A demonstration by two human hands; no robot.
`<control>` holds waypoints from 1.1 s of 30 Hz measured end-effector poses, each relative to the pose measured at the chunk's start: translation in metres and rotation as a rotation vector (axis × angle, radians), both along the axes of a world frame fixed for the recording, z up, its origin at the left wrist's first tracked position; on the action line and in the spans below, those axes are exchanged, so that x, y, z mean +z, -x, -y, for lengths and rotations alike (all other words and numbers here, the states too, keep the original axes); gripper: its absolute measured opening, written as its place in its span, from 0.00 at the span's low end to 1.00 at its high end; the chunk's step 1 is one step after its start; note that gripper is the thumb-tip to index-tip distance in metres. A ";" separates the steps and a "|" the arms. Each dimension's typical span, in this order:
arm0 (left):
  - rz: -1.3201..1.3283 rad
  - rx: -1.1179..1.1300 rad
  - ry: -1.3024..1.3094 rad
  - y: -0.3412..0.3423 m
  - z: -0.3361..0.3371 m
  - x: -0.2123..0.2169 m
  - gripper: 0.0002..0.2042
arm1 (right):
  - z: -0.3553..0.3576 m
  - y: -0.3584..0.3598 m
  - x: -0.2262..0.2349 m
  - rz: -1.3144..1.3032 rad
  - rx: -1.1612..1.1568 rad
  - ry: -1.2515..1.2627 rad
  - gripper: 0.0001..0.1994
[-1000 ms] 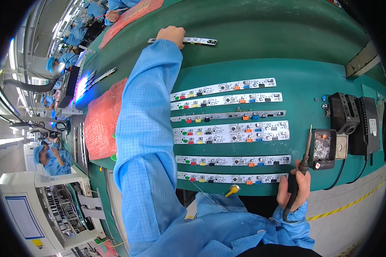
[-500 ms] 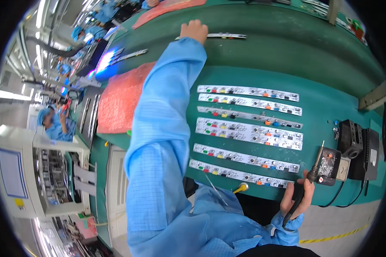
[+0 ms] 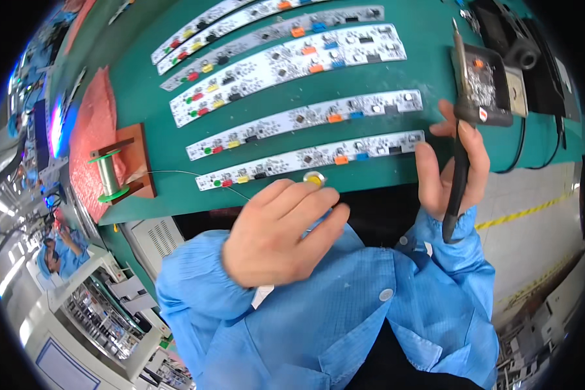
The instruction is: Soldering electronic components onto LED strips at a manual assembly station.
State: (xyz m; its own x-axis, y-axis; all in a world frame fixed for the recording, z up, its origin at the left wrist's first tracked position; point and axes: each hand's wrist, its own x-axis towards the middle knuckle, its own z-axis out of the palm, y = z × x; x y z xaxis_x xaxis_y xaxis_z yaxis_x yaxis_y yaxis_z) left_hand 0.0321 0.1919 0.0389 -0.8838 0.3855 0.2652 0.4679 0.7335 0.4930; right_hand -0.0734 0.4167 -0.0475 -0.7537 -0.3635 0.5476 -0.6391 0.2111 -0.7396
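Held in the right hand point(image 3: 476, 170), off the right end of the nearest circuit strip point(image 3: 318, 155): a soldering iron point(image 3: 458, 182), tip pointing away from the body. In front of that strip, the left hand point(image 3: 283, 234), fingers curled — inside hidden, impossible to tell what grip. Left of the strip, a spool point(image 3: 106, 174) with thin wire point(image 3: 175, 171) reaching over to it; behind it, more strips point(image 3: 305, 122).

A green workbench point(image 3: 140, 97) carries white circuit boards point(image 3: 283, 160) in roughly parallel rows, pink bubble wrap point(image 3: 91, 140) and a reddish-brown stand point(image 3: 137, 146) at left, a dark tray point(image 3: 502, 117) and black equipment point(image 3: 545, 71) at right.
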 end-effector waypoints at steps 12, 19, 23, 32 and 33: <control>-0.006 0.182 0.259 -0.059 0.011 -0.041 0.14 | 0.004 0.002 -0.002 -0.063 -0.031 0.019 0.32; 0.429 -0.059 0.258 -0.079 0.009 -0.035 0.11 | 0.006 0.002 -0.001 -0.084 -0.050 0.018 0.31; 0.770 -0.279 0.137 -0.072 0.016 -0.023 0.10 | 0.001 -0.002 -0.007 -0.021 -0.083 0.105 0.32; 0.743 -0.216 -0.893 -0.037 -0.029 -0.024 0.06 | -0.006 -0.082 0.023 0.498 0.361 0.528 0.26; 0.766 -0.141 -0.991 -0.035 -0.034 -0.027 0.08 | -0.006 -0.090 0.028 0.502 0.349 0.478 0.24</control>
